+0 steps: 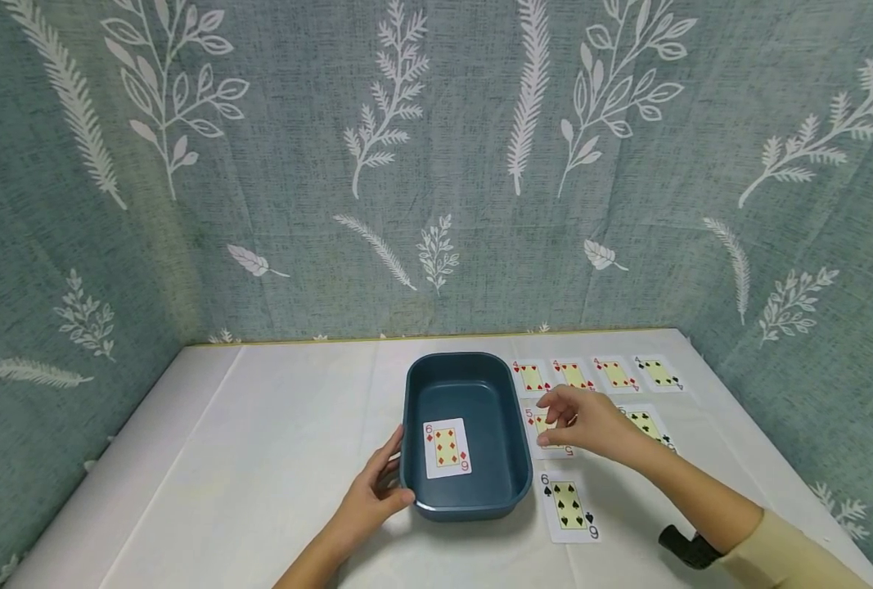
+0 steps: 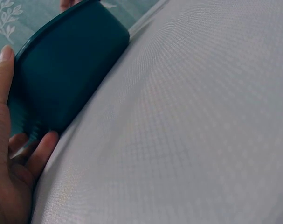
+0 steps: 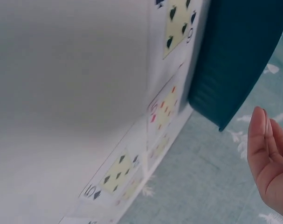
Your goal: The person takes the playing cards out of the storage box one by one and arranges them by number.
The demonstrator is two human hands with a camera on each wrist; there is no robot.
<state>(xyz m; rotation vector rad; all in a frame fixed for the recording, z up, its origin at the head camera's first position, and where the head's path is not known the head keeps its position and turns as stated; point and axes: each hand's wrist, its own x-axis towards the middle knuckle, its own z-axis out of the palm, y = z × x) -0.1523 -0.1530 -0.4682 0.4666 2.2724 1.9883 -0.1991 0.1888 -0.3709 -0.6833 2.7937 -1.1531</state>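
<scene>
A deep blue-green rectangular bin (image 1: 467, 514) stands on the white tabletop, with a six of diamonds playing card (image 1: 447, 448) face up inside it. My left hand (image 1: 366, 491) holds the bin's near left corner, thumb at the front and fingers along the left wall. Over a five of diamonds (image 1: 533, 433) on the table, my right hand (image 1: 591, 421) hovers with bent fingers, thumb and index apart and nothing between them. That hand partly covers the card. Nearer the front lies a six of spades (image 1: 569, 509), right of the bin.
Several fours, red ones and a black one (image 1: 659, 374), lie in a row at the back right. A black five (image 1: 645, 424) is partly behind my right forearm. Patterned green-grey cloth (image 1: 436, 270) walls the table's back and sides. A dark object (image 1: 690, 546) sits at the right wrist.
</scene>
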